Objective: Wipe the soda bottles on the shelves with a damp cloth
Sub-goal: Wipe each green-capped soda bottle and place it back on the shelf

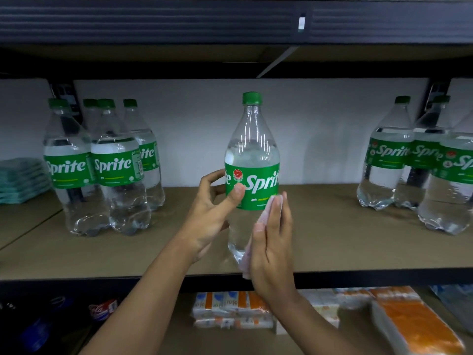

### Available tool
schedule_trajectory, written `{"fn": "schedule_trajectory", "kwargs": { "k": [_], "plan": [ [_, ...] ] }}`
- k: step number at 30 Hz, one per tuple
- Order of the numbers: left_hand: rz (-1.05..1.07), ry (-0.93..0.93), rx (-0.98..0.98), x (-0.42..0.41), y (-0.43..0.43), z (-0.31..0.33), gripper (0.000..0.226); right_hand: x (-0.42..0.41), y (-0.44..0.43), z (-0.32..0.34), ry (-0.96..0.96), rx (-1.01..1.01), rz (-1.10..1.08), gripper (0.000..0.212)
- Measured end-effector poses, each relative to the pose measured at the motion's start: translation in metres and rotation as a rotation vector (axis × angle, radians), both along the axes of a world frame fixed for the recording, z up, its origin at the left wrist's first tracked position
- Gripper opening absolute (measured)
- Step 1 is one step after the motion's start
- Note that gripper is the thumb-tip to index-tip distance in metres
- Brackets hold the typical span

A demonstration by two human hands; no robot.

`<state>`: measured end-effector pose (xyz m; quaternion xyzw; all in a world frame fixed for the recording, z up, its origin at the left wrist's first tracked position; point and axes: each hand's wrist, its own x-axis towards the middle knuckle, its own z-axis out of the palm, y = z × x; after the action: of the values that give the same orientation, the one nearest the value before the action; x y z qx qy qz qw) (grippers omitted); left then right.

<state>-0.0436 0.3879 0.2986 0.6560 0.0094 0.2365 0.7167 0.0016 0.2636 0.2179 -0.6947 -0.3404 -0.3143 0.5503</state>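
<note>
Bottle (pixel 252 149) could twist out of the left hand (pixel 212 213) and tip off the shelf (pixel 332 239) front edge if the damp cloth (pixel 267 207) pushes hard sideways. It is upright, long axis vertical, cap up, label facing the camera, mid-shelf near the front. It seems slightly lifted, though its base is partly hidden. Left thumb and curled fingers clasp the label. The right hand (pixel 272 252) presses the cloth flat, fingers straight and together.
</note>
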Motion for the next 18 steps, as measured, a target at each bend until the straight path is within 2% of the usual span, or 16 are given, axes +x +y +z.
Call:
{"fn": "schedule_trajectory", "kwargs": {
  "k": [4, 7, 9, 11, 14, 18],
  "plan": [
    [-0.007, -0.009, -0.082, -0.002, 0.0, -0.005, 0.071, 0.017, -0.002, 0.063, -0.197, 0.027, -0.101, 0.051],
    [-0.016, -0.015, -0.078, 0.0, -0.001, -0.005, 0.079, 0.025, 0.005, 0.121, -0.027, 0.128, 0.05, 0.048],
    [0.023, -0.032, -0.061, 0.002, -0.004, -0.004, 0.096, 0.023, 0.012, 0.135, 0.008, 0.182, 0.081, 0.046],
    [0.067, -0.048, -0.019, 0.007, -0.009, -0.003, 0.11, 0.015, 0.017, 0.125, -0.025, 0.188, 0.037, 0.045],
    [0.096, -0.075, -0.032, 0.011, -0.012, -0.002, 0.11, 0.007, 0.021, 0.077, -0.044, 0.172, -0.013, 0.05],
    [0.082, -0.078, -0.073, 0.013, -0.008, -0.005, 0.114, 0.006, 0.013, 0.011, 0.103, 0.151, 0.087, 0.053]
  ]
}}
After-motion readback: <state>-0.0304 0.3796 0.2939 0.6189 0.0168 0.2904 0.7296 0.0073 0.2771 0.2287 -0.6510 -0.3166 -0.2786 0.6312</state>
